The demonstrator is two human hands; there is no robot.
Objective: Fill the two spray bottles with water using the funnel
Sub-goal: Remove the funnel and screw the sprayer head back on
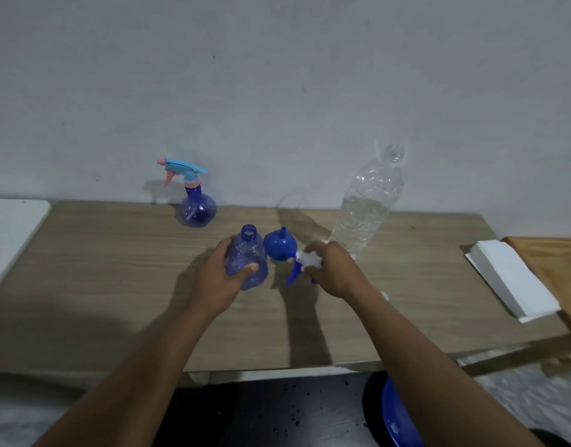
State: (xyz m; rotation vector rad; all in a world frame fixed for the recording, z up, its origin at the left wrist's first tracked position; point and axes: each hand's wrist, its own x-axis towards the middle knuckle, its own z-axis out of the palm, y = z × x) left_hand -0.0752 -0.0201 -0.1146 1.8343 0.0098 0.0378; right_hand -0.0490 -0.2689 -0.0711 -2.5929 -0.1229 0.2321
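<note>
My left hand (220, 275) grips a blue see-through spray bottle (248, 253) that stands upright on the wooden table (116, 285) with its neck open and no sprayer on it. My right hand (334, 269) holds its white and blue sprayer head (301, 264) just to the right, low over the table. A blue funnel (279, 246) lies upside down between the two hands, spout up. A second blue spray bottle (197, 208) with a light blue and pink sprayer stands at the back by the wall. A tall clear water bottle (368, 204), partly filled and uncapped, stands behind my right hand.
A stack of white paper napkins (513, 282) lies at the right, beside a brown wooden board (558, 269). A white surface (10, 233) adjoins the table at the left. A blue stool (397, 414) stands below the table's front edge.
</note>
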